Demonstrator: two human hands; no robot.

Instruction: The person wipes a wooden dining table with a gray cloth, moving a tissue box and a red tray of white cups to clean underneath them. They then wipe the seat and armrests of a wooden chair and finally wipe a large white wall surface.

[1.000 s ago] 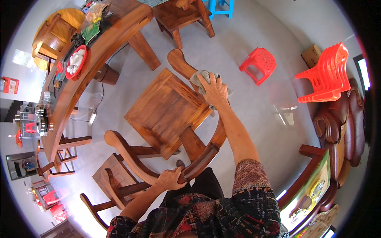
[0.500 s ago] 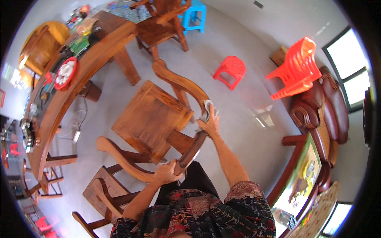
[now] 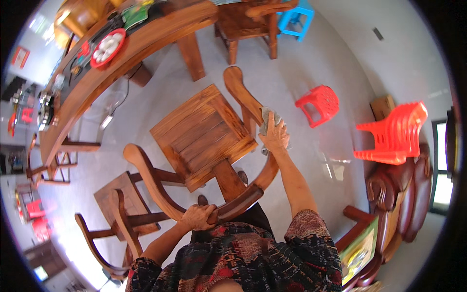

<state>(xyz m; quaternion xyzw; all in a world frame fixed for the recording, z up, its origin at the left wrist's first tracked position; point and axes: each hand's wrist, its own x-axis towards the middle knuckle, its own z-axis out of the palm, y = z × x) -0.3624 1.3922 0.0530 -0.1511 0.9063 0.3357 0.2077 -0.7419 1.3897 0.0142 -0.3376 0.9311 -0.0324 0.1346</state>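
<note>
Before me stands a wooden armchair (image 3: 202,136) with a slatted square seat and a curved rail running round into both arms. My left hand (image 3: 197,216) is closed round this rail, left of the darker top part of the backrest. On the chair's right arm, my right hand (image 3: 276,136) presses a grey cloth (image 3: 265,118) against the wood. Its fingers lie over the cloth, which hangs down on both sides of the arm. The front end of that arm shows bare beyond the cloth.
A second wooden chair (image 3: 127,202) stands close at left. Ahead curves a long wooden table (image 3: 141,41) bearing a red plate (image 3: 108,47) of white, egg-like things. At right are a red stool (image 3: 318,104), stacked red chairs (image 3: 394,134) and a brown leather sofa (image 3: 404,190).
My right hand and the cloth have slid forward along the chair's right arm, nearer its front end. My left hand keeps hold of the rail. The whole view has turned.
</note>
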